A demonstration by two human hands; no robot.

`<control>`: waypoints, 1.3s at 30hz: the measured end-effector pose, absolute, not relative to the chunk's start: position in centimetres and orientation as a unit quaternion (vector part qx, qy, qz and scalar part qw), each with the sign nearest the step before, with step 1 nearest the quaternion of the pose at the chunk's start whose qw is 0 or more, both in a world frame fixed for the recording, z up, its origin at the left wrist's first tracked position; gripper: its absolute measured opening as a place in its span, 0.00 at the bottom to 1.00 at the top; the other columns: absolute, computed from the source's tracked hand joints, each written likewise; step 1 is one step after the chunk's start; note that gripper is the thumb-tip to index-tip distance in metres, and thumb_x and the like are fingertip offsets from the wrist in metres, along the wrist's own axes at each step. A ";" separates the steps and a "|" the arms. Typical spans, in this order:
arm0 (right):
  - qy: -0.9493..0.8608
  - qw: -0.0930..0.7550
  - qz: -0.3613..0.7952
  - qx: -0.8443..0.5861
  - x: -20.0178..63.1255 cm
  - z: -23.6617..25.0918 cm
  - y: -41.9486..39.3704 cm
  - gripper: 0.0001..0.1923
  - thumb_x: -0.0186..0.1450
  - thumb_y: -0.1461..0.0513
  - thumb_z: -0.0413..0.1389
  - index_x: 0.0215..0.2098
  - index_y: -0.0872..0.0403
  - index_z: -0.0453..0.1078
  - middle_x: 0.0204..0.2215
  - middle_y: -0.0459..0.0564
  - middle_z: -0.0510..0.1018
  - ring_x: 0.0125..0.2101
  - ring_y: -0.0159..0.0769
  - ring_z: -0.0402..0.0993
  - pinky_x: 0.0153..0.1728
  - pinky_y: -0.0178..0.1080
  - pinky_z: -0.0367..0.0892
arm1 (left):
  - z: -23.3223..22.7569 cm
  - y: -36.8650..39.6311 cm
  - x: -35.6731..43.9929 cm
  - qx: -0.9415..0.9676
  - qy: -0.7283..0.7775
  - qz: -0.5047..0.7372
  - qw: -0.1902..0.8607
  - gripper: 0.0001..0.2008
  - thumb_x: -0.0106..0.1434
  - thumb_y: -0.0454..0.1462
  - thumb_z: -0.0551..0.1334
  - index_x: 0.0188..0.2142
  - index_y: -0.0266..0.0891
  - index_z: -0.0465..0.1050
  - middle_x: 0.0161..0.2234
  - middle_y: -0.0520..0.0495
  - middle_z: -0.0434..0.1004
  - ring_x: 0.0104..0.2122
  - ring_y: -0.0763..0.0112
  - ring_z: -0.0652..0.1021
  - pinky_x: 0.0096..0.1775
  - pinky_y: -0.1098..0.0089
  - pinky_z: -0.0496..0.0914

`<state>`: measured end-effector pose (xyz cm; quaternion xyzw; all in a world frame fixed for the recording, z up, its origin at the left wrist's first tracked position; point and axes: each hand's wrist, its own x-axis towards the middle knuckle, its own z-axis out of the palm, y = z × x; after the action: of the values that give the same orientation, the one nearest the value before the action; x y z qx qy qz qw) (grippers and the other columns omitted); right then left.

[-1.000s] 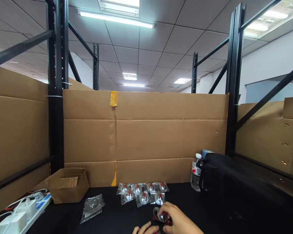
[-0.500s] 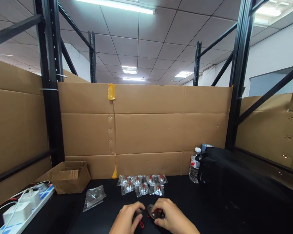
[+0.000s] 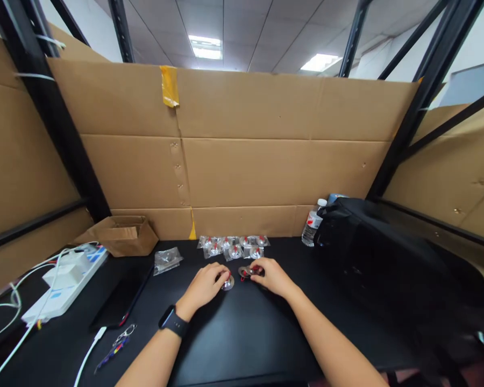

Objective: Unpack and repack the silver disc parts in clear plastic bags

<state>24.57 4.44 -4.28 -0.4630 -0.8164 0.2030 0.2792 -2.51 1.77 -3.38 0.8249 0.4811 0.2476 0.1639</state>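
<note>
My left hand (image 3: 205, 285), with a dark watch (image 3: 173, 321) on its wrist, pinches a small shiny round disc (image 3: 228, 284) with a bit of red on it, low over the black table. To the right, my right hand (image 3: 271, 276) has its fingers closed on small round discs (image 3: 246, 272) with red cord. How many are under those fingers I cannot tell. Just beyond both hands lie several similar round pieces in clear bags (image 3: 234, 251), set in two rows. Crumpled clear plastic bags (image 3: 167, 260) rest to their left.
At the left are a cardboard box (image 3: 131, 239), a white power strip (image 3: 60, 293) with cables, a dark phone (image 3: 121, 301) and a key ring (image 3: 119, 344). A water bottle (image 3: 311, 226) and a black bag (image 3: 379, 274) stand at the right. Cardboard walls (image 3: 246, 172) close off the back.
The view has tilted down, bringing both forearms, the phone and the key ring into sight. A shiny disc now shows at my left fingertips, where a red cord loop showed before.
</note>
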 end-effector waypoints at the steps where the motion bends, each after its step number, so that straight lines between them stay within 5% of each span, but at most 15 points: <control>1: -0.815 0.283 0.206 -0.461 24.7 -4.3 4.6 0.11 0.58 0.64 0.66 0.40 0.51 0.78 0.36 0.48 0.81 0.36 0.37 0.76 0.40 0.36 0.69 | -3.3 1.7 -2.5 0.830 0.475 0.242 0.165 0.14 0.70 0.46 0.57 0.43 0.45 0.79 0.39 0.47 0.80 0.41 0.64 0.77 0.47 0.68 0.68; 4: -0.824 0.280 0.209 -0.446 24.9 -4.1 4.6 0.13 0.56 0.66 0.67 0.40 0.52 0.78 0.35 0.48 0.81 0.35 0.36 0.76 0.39 0.35 0.69 | -3.3 1.4 -2.3 0.838 0.468 0.234 0.158 0.10 0.64 0.43 0.64 0.42 0.45 0.79 0.38 0.48 0.79 0.40 0.64 0.77 0.45 0.69 0.67; 8: -0.839 0.269 0.209 -0.424 24.7 -3.7 4.2 0.16 0.56 0.67 0.66 0.44 0.52 0.79 0.38 0.49 0.82 0.36 0.36 0.76 0.41 0.35 0.69 | -3.6 1.3 -2.2 0.833 0.480 0.235 0.143 0.07 0.65 0.39 0.62 0.40 0.45 0.78 0.38 0.49 0.79 0.40 0.65 0.76 0.45 0.68 0.67; 15: -0.852 0.235 0.247 -0.397 24.1 -2.9 3.2 0.19 0.55 0.64 0.68 0.45 0.50 0.79 0.37 0.45 0.82 0.36 0.35 0.76 0.40 0.34 0.67 | -3.5 0.9 -1.9 0.834 0.474 0.241 0.150 0.21 0.61 0.34 0.62 0.55 0.48 0.72 0.48 0.49 0.79 0.49 0.61 0.75 0.52 0.64 0.64; 21: -0.857 0.221 0.231 -0.403 24.2 -2.3 2.9 0.19 0.54 0.63 0.69 0.44 0.50 0.79 0.37 0.45 0.82 0.37 0.35 0.76 0.41 0.34 0.67 | -3.4 0.5 -1.3 0.847 0.448 0.228 0.170 0.22 0.63 0.33 0.61 0.56 0.51 0.72 0.50 0.51 0.79 0.49 0.63 0.74 0.52 0.65 0.63; 30: -0.865 0.221 0.249 -0.377 23.9 -1.9 2.3 0.16 0.56 0.60 0.68 0.44 0.51 0.79 0.37 0.46 0.82 0.36 0.35 0.76 0.41 0.35 0.68 | -2.9 0.0 -0.6 0.837 0.477 0.226 0.142 0.09 0.65 0.36 0.62 0.42 0.48 0.80 0.43 0.49 0.77 0.47 0.62 0.72 0.49 0.63 0.61; 36: -0.815 0.269 0.150 -0.491 24.7 -2.4 4.3 0.17 0.69 0.57 0.55 0.55 0.50 0.73 0.57 0.55 0.75 0.57 0.45 0.68 0.57 0.47 0.60 | -2.2 -0.4 -0.8 0.860 0.421 0.211 0.196 0.06 0.62 0.36 0.65 0.38 0.47 0.80 0.46 0.51 0.77 0.49 0.63 0.73 0.52 0.63 0.59; 39: -0.803 0.232 0.113 -0.537 25.2 -2.7 5.7 0.25 0.66 0.60 0.56 0.62 0.46 0.67 0.64 0.55 0.68 0.64 0.47 0.60 0.60 0.50 0.54 | -1.6 -1.1 -0.7 0.869 0.392 0.208 0.217 0.06 0.62 0.37 0.65 0.39 0.48 0.79 0.47 0.51 0.77 0.50 0.63 0.73 0.53 0.64 0.58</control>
<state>25.16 5.68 -2.69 -0.5371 -0.8031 0.1133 0.2317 -0.70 -1.06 -1.64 0.8694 0.3919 0.2079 0.2174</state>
